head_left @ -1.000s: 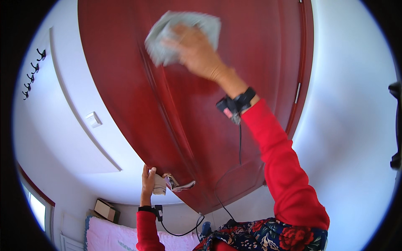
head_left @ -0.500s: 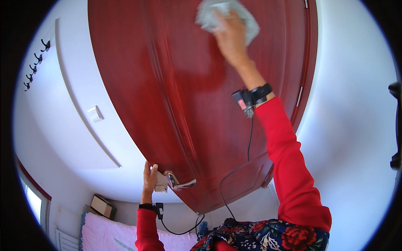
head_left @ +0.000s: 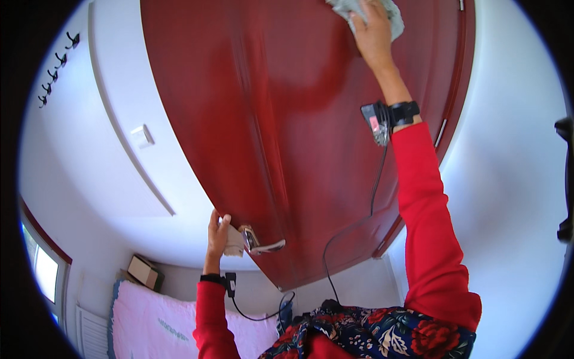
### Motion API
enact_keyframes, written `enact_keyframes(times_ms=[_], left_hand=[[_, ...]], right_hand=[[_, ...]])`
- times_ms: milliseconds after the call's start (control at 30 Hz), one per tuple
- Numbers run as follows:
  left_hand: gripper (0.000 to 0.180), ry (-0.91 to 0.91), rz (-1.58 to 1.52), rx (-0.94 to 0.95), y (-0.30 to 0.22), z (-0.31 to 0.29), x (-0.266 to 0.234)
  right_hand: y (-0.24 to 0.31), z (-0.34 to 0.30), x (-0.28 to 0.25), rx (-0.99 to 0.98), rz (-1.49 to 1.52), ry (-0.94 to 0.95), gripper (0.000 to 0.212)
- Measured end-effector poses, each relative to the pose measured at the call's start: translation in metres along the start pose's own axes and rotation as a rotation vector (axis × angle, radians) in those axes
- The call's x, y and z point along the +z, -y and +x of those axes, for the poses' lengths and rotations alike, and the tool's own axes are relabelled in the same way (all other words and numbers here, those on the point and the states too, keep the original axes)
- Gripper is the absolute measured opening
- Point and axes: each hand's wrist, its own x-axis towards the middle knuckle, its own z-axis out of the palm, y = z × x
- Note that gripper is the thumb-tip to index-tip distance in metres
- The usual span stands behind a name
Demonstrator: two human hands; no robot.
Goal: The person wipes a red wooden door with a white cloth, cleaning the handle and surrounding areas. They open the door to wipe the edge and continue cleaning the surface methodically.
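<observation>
My right hand presses a pale grey-green cloth against the upper part of a dark red door. The top of the cloth is cut off by the picture's upper edge. Down at the left, my left hand is closed at the door's free edge, with its thumb on the near face. A whitish folded cloth sticks out of that hand. Just to its right is the shiny metal door handle, not touched by the fingers.
Black straps with small devices sit on both wrists, and their black cables hang in front of the door. A white wall with a light switch and black hooks is at the left. Lower left is a pink-covered bed.
My right hand has moved the grey-green cloth up and to the right across the door. The left hand keeps its hold at the door's edge, while the whole view has shifted slightly.
</observation>
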Motion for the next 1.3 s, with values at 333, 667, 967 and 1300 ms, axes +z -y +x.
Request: enact_keyframes(times_ms=[333, 667, 967, 1300], left_hand=[[0.044, -0.02, 0.099, -0.039, -0.001, 0.002, -0.001], [0.045, -0.068, 0.191, -0.085, -0.004, 0.001, 0.001], [0.051, -0.092, 0.279, -0.142, -0.008, 0.001, 0.005], [0.052, -0.088, 0.296, -0.212, -0.007, 0.0, 0.004]], right_hand=[[0.112, -0.135, 0.011, -0.592, 0.216, 0.757, 0.041], [0.088, -0.11, 0.026, -0.291, 0.149, 0.181, 0.051], [0.126, -0.327, -0.018, -0.368, 0.29, 0.651, 0.029], [0.138, -0.508, -0.063, -0.303, 0.562, 1.236, 0.018]])
